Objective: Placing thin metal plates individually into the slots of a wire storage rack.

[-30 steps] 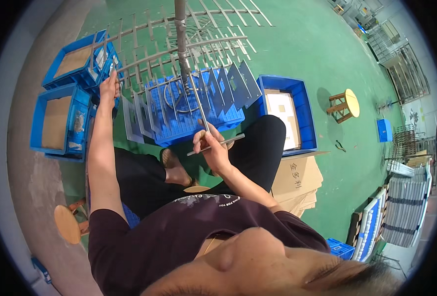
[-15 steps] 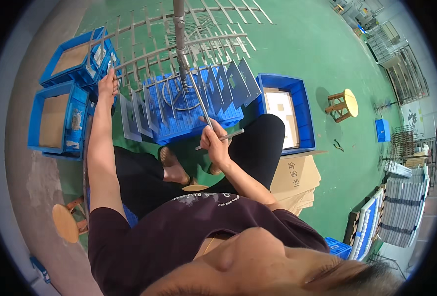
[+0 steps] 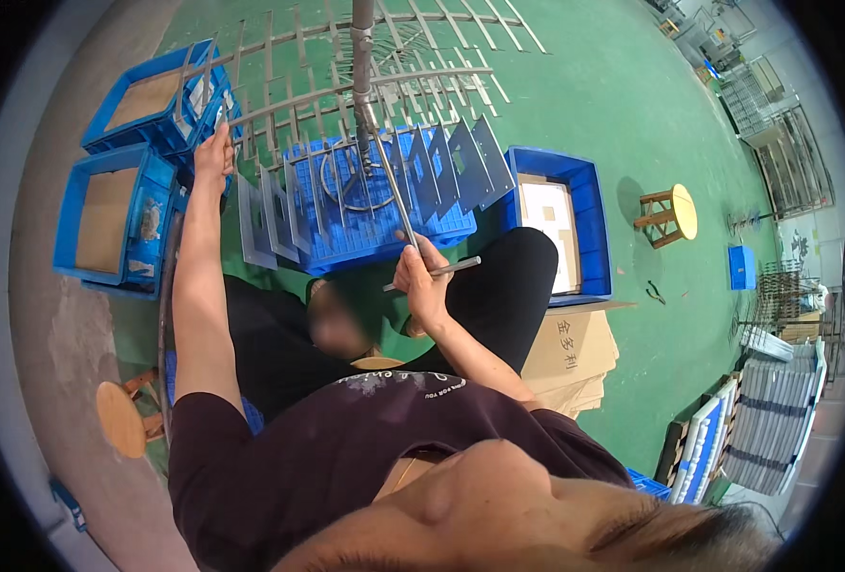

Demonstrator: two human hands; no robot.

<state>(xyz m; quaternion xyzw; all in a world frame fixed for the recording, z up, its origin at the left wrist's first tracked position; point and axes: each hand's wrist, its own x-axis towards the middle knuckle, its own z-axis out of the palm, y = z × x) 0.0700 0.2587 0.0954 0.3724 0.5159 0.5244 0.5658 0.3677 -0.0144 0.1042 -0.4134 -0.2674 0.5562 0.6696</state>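
A grey metal hanging rack [image 3: 362,67] with a central post and several ribbed crossbars stands in front of me. My left hand [image 3: 214,156] is closed at the left end of a lower crossbar, arm stretched out. My right hand [image 3: 424,275] is wrapped round a T-handled metal rod [image 3: 399,195], near where its short cross handle [image 3: 460,266] sticks out to the right. The rod slants up toward the post; its far end is hard to make out. Flat grey plates [image 3: 489,164], some with square cutouts, hang from the rack's lower bars on both sides.
Under the rack sits an upturned blue crate [image 3: 346,238]. Blue bins [image 3: 68,214] stand at left, another blue bin [image 3: 605,224] with white cut-out sheets at right. Flattened cardboard [image 3: 565,357], wooden stools [image 3: 684,212] and pliers [image 3: 655,292] lie around on the green floor.
The whole view has shifted slightly, with the rack and rod appearing a little further right. Both hands keep their hold, and no plate has visibly moved on the rack.
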